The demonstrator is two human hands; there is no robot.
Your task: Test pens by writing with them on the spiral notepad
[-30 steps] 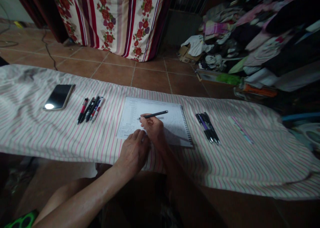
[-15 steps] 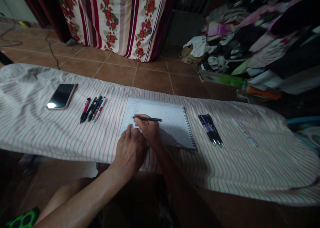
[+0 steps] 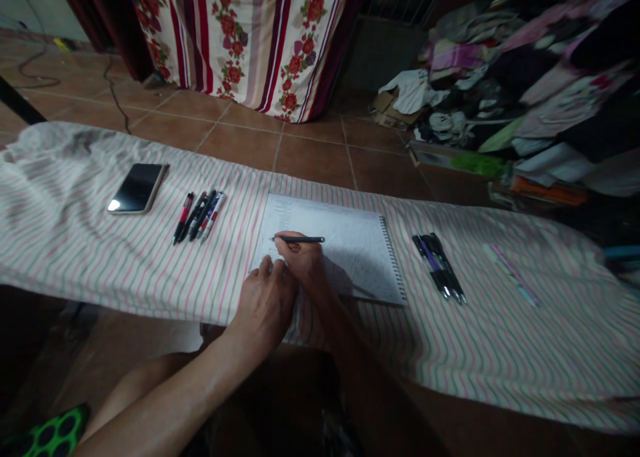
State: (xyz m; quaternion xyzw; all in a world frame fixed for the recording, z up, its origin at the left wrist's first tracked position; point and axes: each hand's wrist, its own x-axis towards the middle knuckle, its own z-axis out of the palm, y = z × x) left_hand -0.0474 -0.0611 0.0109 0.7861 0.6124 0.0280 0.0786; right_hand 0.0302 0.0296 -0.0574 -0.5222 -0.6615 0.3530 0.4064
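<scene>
A spiral notebook (image 3: 345,233) lies on the striped cloth, its page bearing faint writing at the upper left and its coil on the right. My right hand (image 3: 305,260) is closed around a black pen (image 3: 310,239), whose tip is at the page's left part. The pen lies nearly level across my fingers. Beside it, my left hand (image 3: 265,297) rests flat over the notebook's lower left corner, fingers stretched out and holding nothing. Its thumb side is hidden near my right wrist.
Several pens (image 3: 200,217) and a phone (image 3: 139,187) lie left of the notebook. To its right are more dark pens (image 3: 440,267) and a pastel pen (image 3: 515,275). Beyond the striped cloth (image 3: 480,350) hang a floral curtain (image 3: 260,43) and heaped clothes (image 3: 530,77).
The whole scene has shifted slightly to the right as the camera turned. The pen tip has moved a little along the page; both hands keep nearly the same pose.
</scene>
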